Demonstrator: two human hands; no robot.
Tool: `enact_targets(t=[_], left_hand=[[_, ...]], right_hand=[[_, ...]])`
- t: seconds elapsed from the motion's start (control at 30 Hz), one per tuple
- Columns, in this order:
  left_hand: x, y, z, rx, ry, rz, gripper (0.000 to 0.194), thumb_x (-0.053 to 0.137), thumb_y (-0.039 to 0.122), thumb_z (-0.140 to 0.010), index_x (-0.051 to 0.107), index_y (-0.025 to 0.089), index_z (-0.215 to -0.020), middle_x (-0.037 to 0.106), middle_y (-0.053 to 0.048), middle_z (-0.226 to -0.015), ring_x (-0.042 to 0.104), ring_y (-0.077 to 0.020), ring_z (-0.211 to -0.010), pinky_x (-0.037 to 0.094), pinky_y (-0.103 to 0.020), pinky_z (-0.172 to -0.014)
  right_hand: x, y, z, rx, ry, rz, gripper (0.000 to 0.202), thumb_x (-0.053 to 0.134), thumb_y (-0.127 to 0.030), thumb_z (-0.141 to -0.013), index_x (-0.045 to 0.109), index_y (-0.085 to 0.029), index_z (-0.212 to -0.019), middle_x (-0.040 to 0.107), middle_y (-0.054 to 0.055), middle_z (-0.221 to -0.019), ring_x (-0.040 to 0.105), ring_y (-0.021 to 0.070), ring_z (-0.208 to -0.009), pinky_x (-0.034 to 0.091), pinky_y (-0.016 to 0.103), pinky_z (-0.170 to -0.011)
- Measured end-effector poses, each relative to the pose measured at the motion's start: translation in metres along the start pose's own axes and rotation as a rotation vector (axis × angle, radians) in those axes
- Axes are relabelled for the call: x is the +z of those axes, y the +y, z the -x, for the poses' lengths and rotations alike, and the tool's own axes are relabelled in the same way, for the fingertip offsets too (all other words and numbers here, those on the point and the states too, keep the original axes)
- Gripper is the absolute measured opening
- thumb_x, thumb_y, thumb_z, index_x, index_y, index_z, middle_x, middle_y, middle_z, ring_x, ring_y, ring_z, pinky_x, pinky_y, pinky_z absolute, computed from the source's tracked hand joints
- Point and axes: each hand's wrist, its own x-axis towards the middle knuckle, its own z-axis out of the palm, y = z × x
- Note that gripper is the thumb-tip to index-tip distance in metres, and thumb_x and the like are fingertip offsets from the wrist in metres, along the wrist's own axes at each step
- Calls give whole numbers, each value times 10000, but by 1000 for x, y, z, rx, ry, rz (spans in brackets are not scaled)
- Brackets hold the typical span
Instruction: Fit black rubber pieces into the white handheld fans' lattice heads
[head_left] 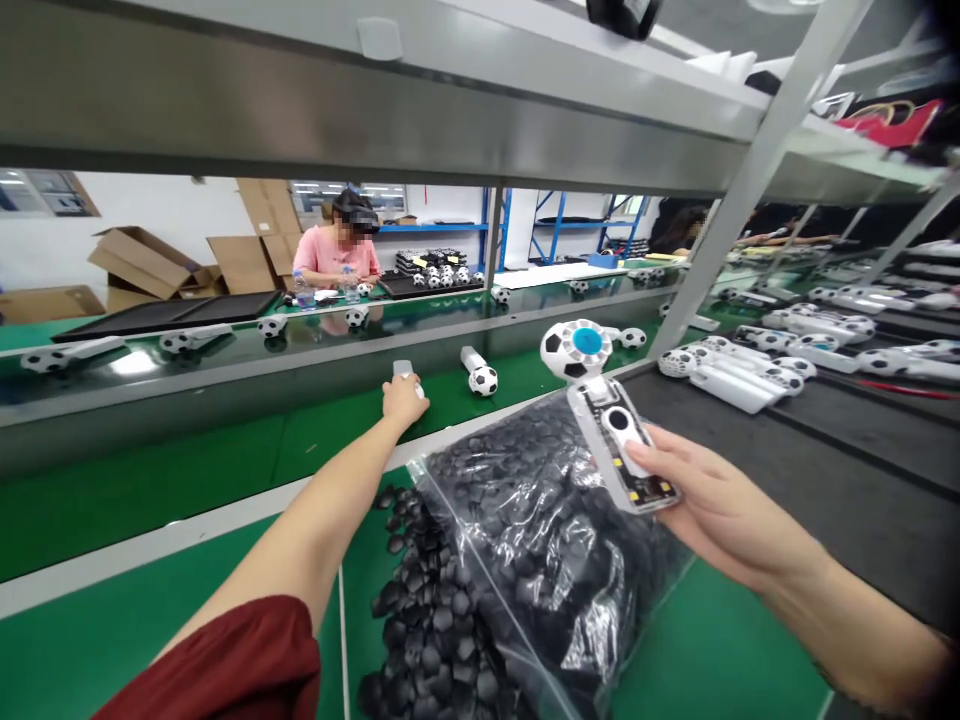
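My right hand (705,490) grips a soccer-ball handheld fan (581,350) by its handle, thumb on top. The head is white with black patches and a blue centre. Its handle is uncovered, with a dark circuit board (619,430) and a white part with a round black button showing. Out on the green conveyor belt (300,430), my left hand (403,400) closes around a white fan handle (403,369); the rest of that piece is hidden by the hand. Another soccer-ball fan (482,379) lies on the belt just right of it.
In front of me, a clear plastic bag (555,540) of black pieces rests beside a loose heap of black patches (435,620). Several white fans (742,375) lie on the dark mat at right. A metal post (750,190) and overhead shelf (375,100) frame the belt. Opposite sits a co-worker (337,250).
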Motion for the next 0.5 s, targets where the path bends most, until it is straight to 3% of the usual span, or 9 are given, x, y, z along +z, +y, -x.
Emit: enact_targets(t=[0.1,0.2,0.27,0.37,0.43,0.5], left_hand=[[-24,-12,7,72,6,-65,310,546,310,-824,518,147,-1087,513,-88,-1124,501,-229,-1011,412,-430,-862],[-70,-39,43,138,21,-123,381,621,271,-700,555,144,-1054,552,-103,-1018,485,-273,-991,391,-385,-867],[-105,-63,88,175,29,-165,377,600,275,-665,572,160,-1024,554,-97,-1002,474,-291,-981,384,-378,-862],[-147,-98,176,213,35,-249,351,547,310,-681,568,171,-1003,557,-96,-996,483,-289,-926,408,-385,-801],[-163,-119,236,171,57,-294,337,522,321,-721,542,201,-1035,539,-91,-1069,473,-291,-978,419,-386,-796],[-167,-137,289,86,96,-317,344,531,346,-729,533,219,-1049,535,-94,-1071,474,-296,-1003,434,-394,-803]], right_hand=[[3,-7,-19,-25,6,73,306,571,-360,-764,584,-213,-1032,617,84,-966,578,195,-784,479,308,-637],[32,-7,-59,-2,-17,93,217,534,-274,-783,584,-143,-948,611,66,-829,564,154,-702,465,270,-593],[65,1,-94,91,-41,136,157,496,-209,-815,578,-123,-918,599,50,-798,542,112,-647,452,238,-577],[126,21,-150,192,-107,191,162,500,-212,-839,576,-97,-923,598,67,-856,559,120,-688,471,264,-613],[169,37,-182,265,-147,224,239,500,-280,-856,540,-121,-1030,577,61,-979,575,144,-809,494,321,-692],[207,51,-207,302,-181,237,296,496,-304,-860,510,-139,-1105,548,73,-1079,564,172,-907,489,368,-759]])
